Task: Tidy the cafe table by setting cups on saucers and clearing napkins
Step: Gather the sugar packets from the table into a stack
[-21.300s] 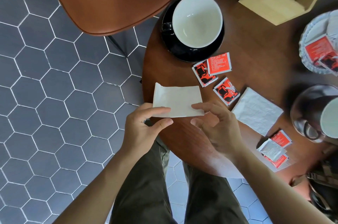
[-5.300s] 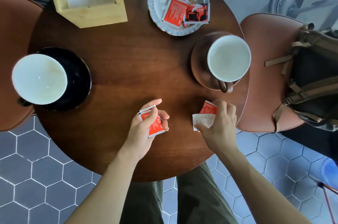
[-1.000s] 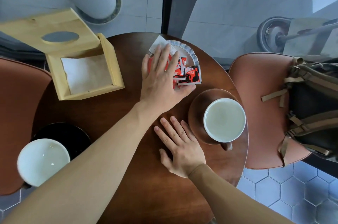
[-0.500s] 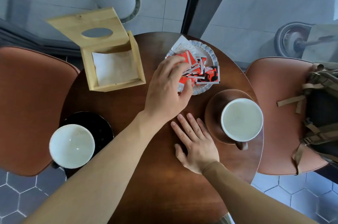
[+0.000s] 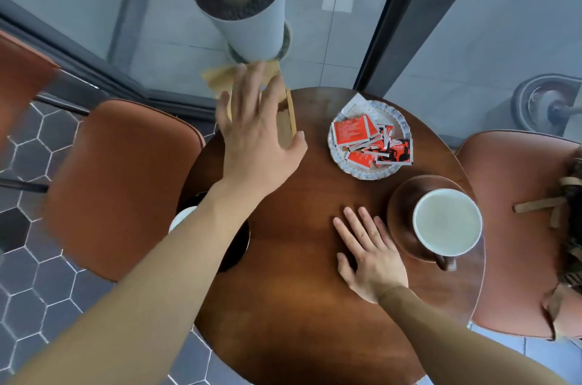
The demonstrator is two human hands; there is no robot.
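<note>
My left hand [image 5: 255,139] reaches over the wooden napkin box [image 5: 288,114] at the table's far left, fingers spread, covering most of it; whether it touches the lid is unclear. My right hand [image 5: 371,254] lies flat and open on the round wooden table [image 5: 302,306]. A white cup [image 5: 447,224] stands on a brown saucer [image 5: 401,221] at the right. A second white cup [image 5: 181,217] on a black saucer [image 5: 237,246] is mostly hidden under my left forearm. A scalloped white plate [image 5: 362,173] holds several red sachets [image 5: 352,129].
Brown leather chairs stand at the left [image 5: 119,183] and right [image 5: 516,258]; the right one carries a backpack [image 5: 570,227]. A tall white planter [image 5: 248,16] stands behind the glass beyond the table. Hexagon floor tiles [image 5: 31,274] lie at the left.
My left hand has left the sachet plate and moved left over the napkin box. The right hand stays flat on the table. The view has shifted, putting the table further right.
</note>
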